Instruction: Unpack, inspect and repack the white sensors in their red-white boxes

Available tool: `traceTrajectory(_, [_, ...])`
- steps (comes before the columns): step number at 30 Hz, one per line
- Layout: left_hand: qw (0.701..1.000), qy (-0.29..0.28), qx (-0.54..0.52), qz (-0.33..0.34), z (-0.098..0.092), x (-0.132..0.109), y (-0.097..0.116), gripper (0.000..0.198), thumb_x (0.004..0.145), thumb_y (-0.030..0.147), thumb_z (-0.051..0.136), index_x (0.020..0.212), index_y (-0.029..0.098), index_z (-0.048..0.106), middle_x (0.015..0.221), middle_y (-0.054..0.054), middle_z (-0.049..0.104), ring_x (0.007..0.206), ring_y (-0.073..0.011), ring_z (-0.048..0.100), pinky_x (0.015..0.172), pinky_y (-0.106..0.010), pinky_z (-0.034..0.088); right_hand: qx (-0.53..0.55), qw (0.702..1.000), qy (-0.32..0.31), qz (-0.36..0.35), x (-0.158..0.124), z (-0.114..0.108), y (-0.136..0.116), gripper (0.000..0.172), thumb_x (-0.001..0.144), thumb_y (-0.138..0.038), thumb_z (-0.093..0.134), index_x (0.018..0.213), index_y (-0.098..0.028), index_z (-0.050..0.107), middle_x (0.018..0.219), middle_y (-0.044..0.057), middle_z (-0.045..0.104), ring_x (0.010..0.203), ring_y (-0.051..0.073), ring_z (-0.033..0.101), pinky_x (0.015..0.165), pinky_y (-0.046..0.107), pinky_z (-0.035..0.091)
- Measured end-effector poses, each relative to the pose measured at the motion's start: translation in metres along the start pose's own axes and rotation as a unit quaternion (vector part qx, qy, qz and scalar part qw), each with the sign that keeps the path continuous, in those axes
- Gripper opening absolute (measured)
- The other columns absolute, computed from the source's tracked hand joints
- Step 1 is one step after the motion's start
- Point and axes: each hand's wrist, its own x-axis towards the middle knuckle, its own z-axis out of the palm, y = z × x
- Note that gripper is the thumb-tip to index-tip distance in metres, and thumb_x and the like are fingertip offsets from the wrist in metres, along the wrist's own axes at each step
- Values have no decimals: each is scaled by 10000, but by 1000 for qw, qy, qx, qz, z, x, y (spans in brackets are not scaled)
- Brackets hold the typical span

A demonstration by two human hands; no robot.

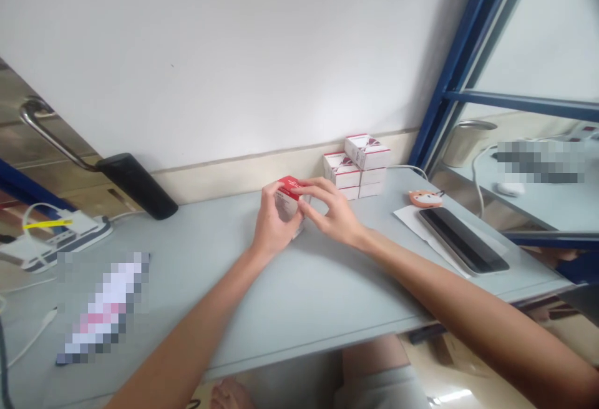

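Pale grey counter against a white wall, blue window frame off to the right. Right end of the counter: black phone lying on a white paper sheet, small orange fox-shaped trinket just behind it. Left end: white power strip, black-gripped metal handle above it. Stack of white boxes with red markings sits against the wall. Just left of the stack, a red-topped white carton is gripped between both hands, its long axis hard to tell. Left hand wraps the near left side, fingers curled around it. Right hand comes in from the right, fingertips on the red top, thumb low on the side, and is the hand nearer the stack.
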Motion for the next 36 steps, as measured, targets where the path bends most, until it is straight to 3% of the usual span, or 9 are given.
traceTrajectory(3, [998,-48,-4,-33,2,-3,0,802,900,337,776,1537,273,293,1446,-177,594,1303,-287,640,1046,-461,550,-39,999,10,-20,2,-3,5,272,1068,-313,559,1291,-334,714,1267,69,718,1173,238,671,1040,455,558])
traceTrajectory(7, [993,-63,-7,-104,0,-2,-2,826,897,357,775,1570,288,299,1507,-171,575,1330,-308,631,1046,-474,546,-116,992,32,-35,9,-14,16,293,1060,-246,524,1276,-316,710,1195,71,740,1099,243,689,966,429,570])
traceTrajectory(13, [975,-104,-14,-194,-7,1,0,824,920,424,735,1604,329,287,1582,-125,521,1402,-307,570,1126,-484,491,-314,943,113,14,16,-34,43,273,1016,-178,539,1213,-237,719,1253,90,723,1252,294,617,1067,467,504])
traceTrajectory(18, [973,-126,4,-193,-13,3,3,862,918,434,720,1640,346,257,1608,-124,482,1397,-322,570,1101,-468,504,-391,918,43,43,7,-33,67,326,1020,-207,535,1324,-194,655,1347,123,694,1423,329,515,1198,514,393])
traceTrajectory(21, [960,-214,27,-178,-20,4,1,1017,897,425,736,1699,375,112,1603,-137,478,1343,-332,614,1047,-448,533,-415,908,-5,62,2,-28,75,391,1005,-210,547,1389,-165,603,1430,151,648,1489,346,455,1254,531,315])
traceTrajectory(23, [948,-259,48,-177,-23,6,-4,1027,892,438,737,1703,394,109,1581,-124,509,1311,-326,636,1019,-427,544,-422,904,-23,69,0,-27,77,424,990,-187,547,1412,-160,581,1464,155,625,1502,345,441,1269,528,289])
traceTrajectory(28, [917,-221,218,-250,-29,10,-24,648,901,509,675,1513,341,544,1433,-102,636,1203,-336,672,962,-423,547,-409,909,-48,73,-1,-30,78,477,950,-134,557,1426,-156,566,1483,155,607,1454,339,482,1225,486,367])
traceTrajectory(31, [887,-183,324,-272,-37,14,-34,609,923,525,623,1468,255,585,1295,-157,688,1279,-385,601,1016,-472,513,-406,909,-61,74,-1,-33,79,514,931,-131,592,1443,-130,553,1488,172,599,1431,350,495,1214,494,384])
traceTrajectory(36, [844,-141,403,-324,-50,17,-46,588,931,496,583,1435,194,580,1289,-215,587,1208,-412,611,997,-508,510,-397,913,-62,71,-2,-36,78,535,924,-133,617,1455,-154,559,1485,163,609,1393,354,532,1184,509,414])
